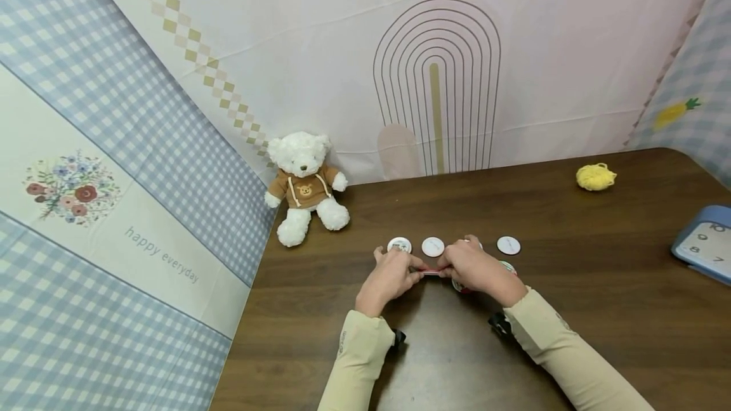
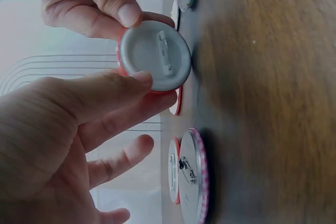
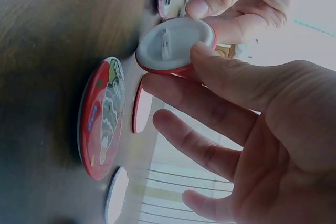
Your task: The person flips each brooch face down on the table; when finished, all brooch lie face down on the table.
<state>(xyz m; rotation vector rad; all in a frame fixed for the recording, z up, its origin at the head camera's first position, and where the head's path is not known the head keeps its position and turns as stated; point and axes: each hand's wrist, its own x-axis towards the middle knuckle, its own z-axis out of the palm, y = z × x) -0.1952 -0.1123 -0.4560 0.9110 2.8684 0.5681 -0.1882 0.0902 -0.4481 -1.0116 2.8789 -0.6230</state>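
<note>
A round button badge (image 2: 144, 53) with a red rim and a pale back bearing a safety-pin clasp is held between both hands. In the left wrist view, my left hand (image 2: 68, 114) pinches one edge between thumb and index finger, its other fingers spread. From the opposite edge my right hand (image 3: 252, 103) pinches it likewise in the right wrist view. The badge is tilted on edge, its back facing the wrist cameras; its front is hidden. In the head view, only a thin red edge of it shows. A larger red badge (image 3: 102, 119) with a cartoon picture lies near the right hand.
Round white badges (image 1: 433, 247) lie in a row beyond the hands, one partly covered by the right hand. A white teddy bear (image 1: 305, 186) sits at the back left. A yellow yarn bundle (image 1: 596, 177) and a blue clock (image 1: 705, 243) are to the right on the wooden table (image 1: 577, 284).
</note>
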